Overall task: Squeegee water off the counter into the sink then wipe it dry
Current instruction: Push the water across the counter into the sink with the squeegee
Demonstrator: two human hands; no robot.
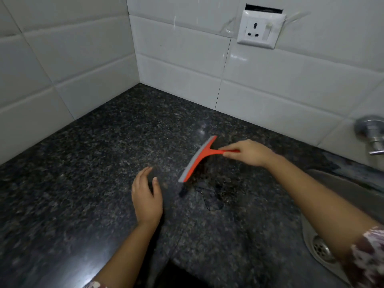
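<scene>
We note the right hand (247,152) gripping the orange handle of the squeegee (199,156), fingers curled round it; the grey blade runs on a slant over the dark speckled counter (83,163), near its middle; whether the blade touches the stone we cannot tell. A thin film of water (209,196) lies just below the blade's near end. The left hand (146,196) is low over the counter beside the squeegee, fingers loosely spread, holding nothing. The sink (342,194) lies to the right (drain (322,248) partly behind the forearm); a tap (372,134) and a wall socket (258,28) sit on the white tiles.
</scene>
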